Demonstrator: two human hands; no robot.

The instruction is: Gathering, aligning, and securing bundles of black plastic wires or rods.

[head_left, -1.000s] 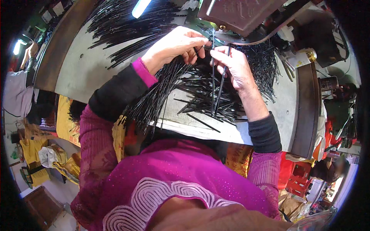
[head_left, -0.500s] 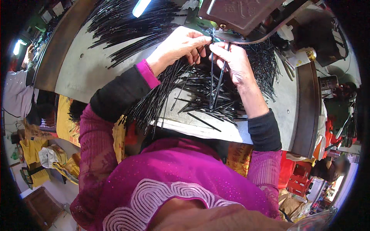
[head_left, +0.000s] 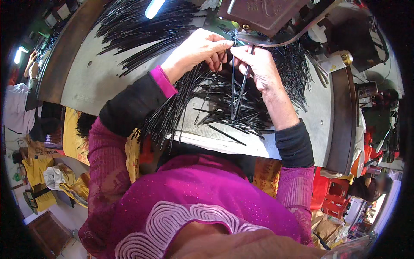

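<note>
At the far middle of the worktable, my left hand [head_left: 200, 48] is closed in a pinch, with a thin black rod [head_left: 208, 96] hanging from its fingers toward me. Beside it, my right hand [head_left: 261, 69] pinches a pair of thin black rods [head_left: 242, 93] that meet in a narrow V at their lower end. They look like umbrella ribs. Both sets of fingertips nearly touch, just under the edge of a brown metal machine [head_left: 265, 15]. What lies between the fingertips is too small to make out. Below my hands lies a heap of short black rods [head_left: 250, 114].
Long black rods [head_left: 146, 30] are spread at the far left of the pale worktable [head_left: 86, 82]; more [head_left: 297, 73] lie on the right. A lamp tube [head_left: 154, 7] shines above. Brown raised edges [head_left: 343, 121] bound the table. Another person's hand [head_left: 32, 64] is at far left.
Both my hands stay pinched at the same place by the machine. The rod below my left hand now hangs apart from the bundle. The whole view has shifted slightly.
</note>
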